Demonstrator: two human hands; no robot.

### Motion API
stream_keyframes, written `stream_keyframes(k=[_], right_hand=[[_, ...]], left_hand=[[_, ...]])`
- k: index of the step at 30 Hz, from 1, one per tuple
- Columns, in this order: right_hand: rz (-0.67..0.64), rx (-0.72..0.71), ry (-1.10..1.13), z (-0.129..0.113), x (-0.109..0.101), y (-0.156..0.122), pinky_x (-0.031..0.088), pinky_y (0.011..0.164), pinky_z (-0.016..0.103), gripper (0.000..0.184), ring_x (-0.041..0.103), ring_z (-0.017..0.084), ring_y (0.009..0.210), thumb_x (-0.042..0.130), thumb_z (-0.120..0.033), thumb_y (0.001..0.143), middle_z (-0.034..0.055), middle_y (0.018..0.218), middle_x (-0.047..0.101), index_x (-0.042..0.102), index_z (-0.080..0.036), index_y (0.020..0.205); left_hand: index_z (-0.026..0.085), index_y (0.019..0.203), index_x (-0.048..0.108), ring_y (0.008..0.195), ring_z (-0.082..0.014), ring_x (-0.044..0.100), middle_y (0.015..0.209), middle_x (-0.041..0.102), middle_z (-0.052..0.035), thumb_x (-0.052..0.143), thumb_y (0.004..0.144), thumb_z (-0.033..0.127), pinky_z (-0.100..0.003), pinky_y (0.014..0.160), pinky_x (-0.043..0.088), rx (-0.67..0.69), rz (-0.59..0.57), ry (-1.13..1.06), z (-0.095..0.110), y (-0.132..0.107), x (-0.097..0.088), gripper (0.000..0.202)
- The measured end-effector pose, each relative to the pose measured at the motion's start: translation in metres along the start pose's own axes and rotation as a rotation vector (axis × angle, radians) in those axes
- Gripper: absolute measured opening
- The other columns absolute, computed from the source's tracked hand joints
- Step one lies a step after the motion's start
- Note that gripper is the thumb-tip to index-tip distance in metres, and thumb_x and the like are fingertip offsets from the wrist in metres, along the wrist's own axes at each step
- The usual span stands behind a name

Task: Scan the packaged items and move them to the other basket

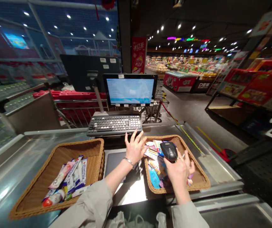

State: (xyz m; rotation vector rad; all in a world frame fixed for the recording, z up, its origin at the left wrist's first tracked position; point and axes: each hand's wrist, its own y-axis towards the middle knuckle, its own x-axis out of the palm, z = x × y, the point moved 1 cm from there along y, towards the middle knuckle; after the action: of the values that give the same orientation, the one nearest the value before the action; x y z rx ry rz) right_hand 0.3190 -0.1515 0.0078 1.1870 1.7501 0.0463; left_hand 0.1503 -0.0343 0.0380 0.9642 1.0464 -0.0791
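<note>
My right hand [179, 169] grips a black handheld barcode scanner [169, 151] above the right wicker basket [201, 180]. Below the scanner, that basket holds small colourful packages, among them a blue packet [154, 176]. Between the two baskets, just in front of the keyboard, my left hand [135, 148] is open with its fingers spread and nothing in it. Its thumb side is close to the right basket's rim; whether they touch I cannot tell. On the left, another wicker basket [90, 148] contains several blue-and-white sticks [76, 174], a pink packet [63, 174] and a white item with a red end [53, 199].
A black keyboard [115, 124] and a lit monitor [131, 91] stand behind the baskets on the metal counter [74, 136]. Plastic bags [138, 220] hang at the near edge. Shopping carts [152, 110] are beyond the counter, with a red freezer [180, 81] farther back.
</note>
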Motion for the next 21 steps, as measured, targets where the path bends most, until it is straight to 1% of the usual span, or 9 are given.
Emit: stream_keyframes(k=[3,6,9,15,19,21], right_hand=[[0.001,-0.046,0.057,-0.018,0.005,-0.005,0.018,0.108,0.052,0.056,0.042,0.031,0.131,0.049,-0.058,0.076,0.0175,0.121,0.066,0.071,-0.017,0.106],[-0.012,-0.117,0.114,-0.037,0.009,-0.013,0.018,0.109,0.052,0.051,0.042,0.031,0.132,0.048,-0.06,0.077,0.0136,0.114,0.07,0.072,-0.02,0.098],[-0.031,-0.179,0.158,-0.057,0.011,-0.021,0.017,0.109,0.053,0.05,0.041,0.031,0.133,0.047,-0.059,0.079,0.0109,0.11,0.072,0.072,-0.021,0.101],[-0.062,-0.239,0.228,-0.094,0.014,-0.039,0.02,0.109,0.051,0.053,0.045,0.03,0.13,0.047,-0.059,0.077,0.0129,0.116,0.069,0.071,-0.02,0.105],[-0.101,-0.316,0.252,-0.111,0.022,-0.054,0.02,0.108,0.053,0.049,0.045,0.033,0.128,0.051,-0.054,0.076,0.0146,0.115,0.069,0.07,-0.018,0.103],[-0.123,-0.335,0.249,-0.117,0.028,-0.062,0.021,0.107,0.055,0.047,0.044,0.034,0.129,0.053,-0.053,0.075,0.0141,0.113,0.069,0.07,-0.018,0.102]], left_hand=[[0.033,0.125,0.063,0.143,-0.0325,0.035,0.145,0.055,-0.0055,0.061,0.088,0.051,-0.066,0.119,0.005,-0.047,0.002,0.057,-0.015,-0.011,-0.018,0.042],[0.033,0.126,0.064,0.143,-0.0332,0.035,0.145,0.055,-0.0063,0.063,0.086,0.05,-0.067,0.118,0.008,-0.093,0.005,0.117,-0.033,-0.024,-0.034,0.043],[0.032,0.125,0.064,0.143,-0.0334,0.036,0.145,0.054,-0.0066,0.063,0.087,0.05,-0.067,0.118,0.008,-0.134,0.007,0.159,-0.052,-0.042,-0.049,0.043],[0.03,0.125,0.064,0.144,-0.0319,0.034,0.147,0.052,-0.0051,0.06,0.089,0.051,-0.067,0.118,0.006,-0.24,0.017,0.212,-0.087,-0.082,-0.073,0.042],[0.03,0.124,0.064,0.143,-0.0311,0.036,0.146,0.053,-0.0044,0.059,0.09,0.051,-0.067,0.118,0.006,-0.319,0.004,0.249,-0.107,-0.106,-0.09,0.04],[0.03,0.124,0.064,0.143,-0.0309,0.036,0.146,0.053,-0.005,0.059,0.09,0.05,-0.067,0.119,0.006,-0.354,-0.01,0.271,-0.117,-0.118,-0.099,0.04]])
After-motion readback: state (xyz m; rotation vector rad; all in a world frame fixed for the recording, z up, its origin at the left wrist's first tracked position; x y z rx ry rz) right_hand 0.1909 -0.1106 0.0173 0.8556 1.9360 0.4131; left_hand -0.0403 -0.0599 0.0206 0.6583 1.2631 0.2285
